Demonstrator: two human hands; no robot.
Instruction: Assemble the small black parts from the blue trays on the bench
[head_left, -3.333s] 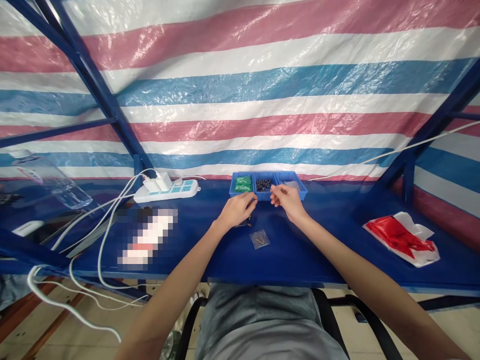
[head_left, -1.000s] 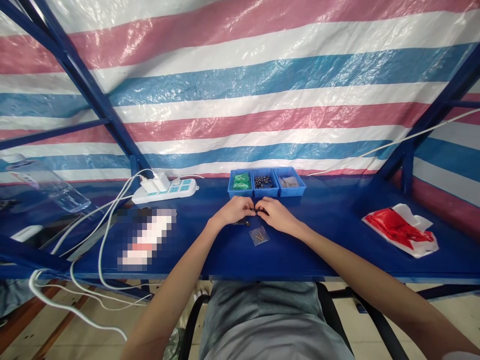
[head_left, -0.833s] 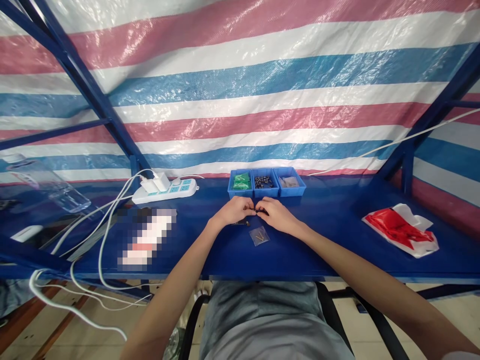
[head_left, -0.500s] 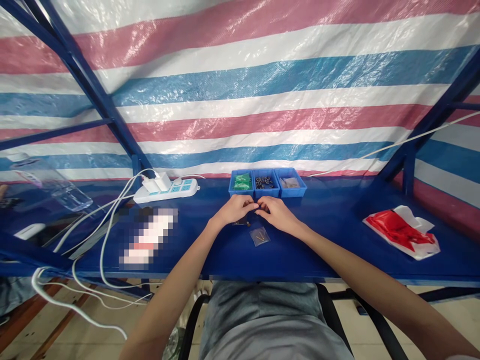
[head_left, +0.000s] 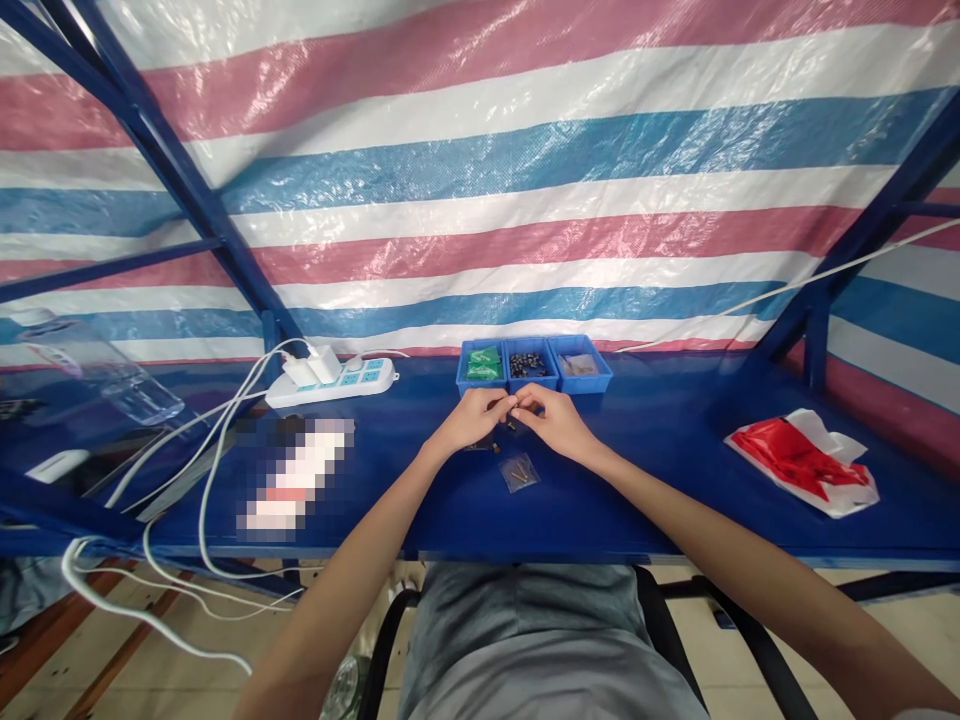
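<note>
Left hand (head_left: 472, 418) & right hand (head_left: 551, 420) meet fingertip to fingertip over the blue bench (head_left: 645, 490), both pinched narrow on a tiny dark part (head_left: 513, 421) btwn them; too small to tell what it is. Just beyond the hands: blue 3-compartment tray (head_left: 533, 367) w/ green bits, dark bits, clear bags. Just below the hands, nearer the body: small clear bag (head_left: 518, 471). Well left of left hand: white power strip (head_left: 332, 381). Well right of right hand: red-white bag (head_left: 802, 470).
</note>
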